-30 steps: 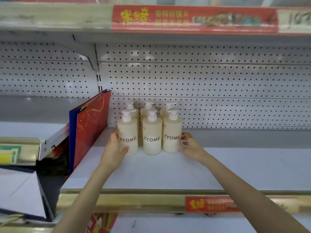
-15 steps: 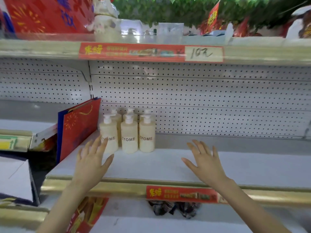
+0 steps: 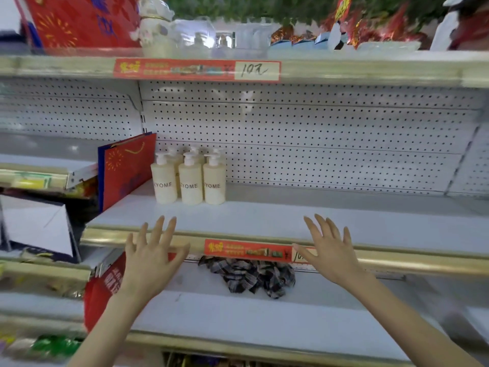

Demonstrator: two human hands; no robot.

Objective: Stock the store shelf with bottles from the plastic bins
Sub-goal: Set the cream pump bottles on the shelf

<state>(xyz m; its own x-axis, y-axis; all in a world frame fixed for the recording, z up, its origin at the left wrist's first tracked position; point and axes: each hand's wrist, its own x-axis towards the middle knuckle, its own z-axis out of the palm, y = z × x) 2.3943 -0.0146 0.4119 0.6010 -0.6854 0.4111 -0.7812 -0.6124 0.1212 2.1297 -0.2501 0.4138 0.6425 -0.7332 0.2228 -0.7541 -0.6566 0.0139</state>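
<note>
Several cream pump bottles [image 3: 189, 181] labelled ZYOME stand in two rows at the left end of the white shelf [image 3: 317, 223], against the pegboard back. My left hand [image 3: 150, 258] hovers in front of the shelf's gold front edge, fingers spread, holding nothing. My right hand [image 3: 328, 250] is spread the same way further right, over the red price strip [image 3: 251, 250]. Both hands are well clear of the bottles. No plastic bin is in view.
A red and blue gift bag [image 3: 127, 168] leans just left of the bottles. Dark plaid packets [image 3: 251, 276] lie on the shelf below. The upper shelf [image 3: 344, 71] carries a red price strip, red bags and clear containers. A white card [image 3: 37, 223] sits at the left.
Both hands let go of the outer front bottles and drew back off the shelf, fingers spreading. The view pulled back and tilted, showing the upper and lower shelves.
</note>
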